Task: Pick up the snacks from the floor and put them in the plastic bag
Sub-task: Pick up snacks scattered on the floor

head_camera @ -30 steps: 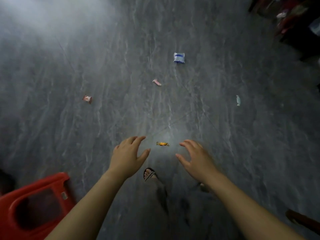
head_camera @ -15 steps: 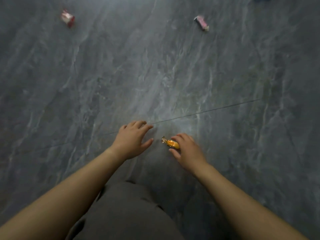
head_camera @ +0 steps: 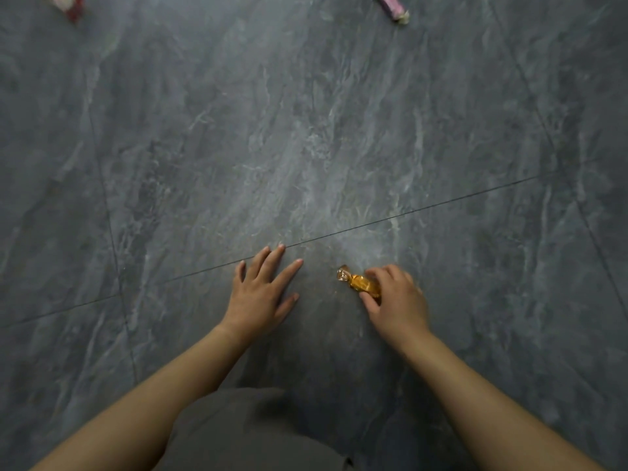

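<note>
While the small orange candy in its shiny twisted wrapper [head_camera: 360, 283] lies on the grey stone-look floor [head_camera: 306, 130], the right hand [head_camera: 396, 302] is the one right on it. The thumb and first fingers of that hand curl around the near end of the candy and pinch it. The candy's long side runs slanted, from the hand up and to the left, and its free twisted end sticks out toward the left hand [head_camera: 261, 294]. The left hand is spread flat on the floor, a little way off, and holds nothing. I think the lift comes next, and the right hand can just pull up. Two more wrapped snacks, a red one [head_camera: 68, 3] and a pink one [head_camera: 392, 5], lie far off at the top. No plastic bag shows.
</note>
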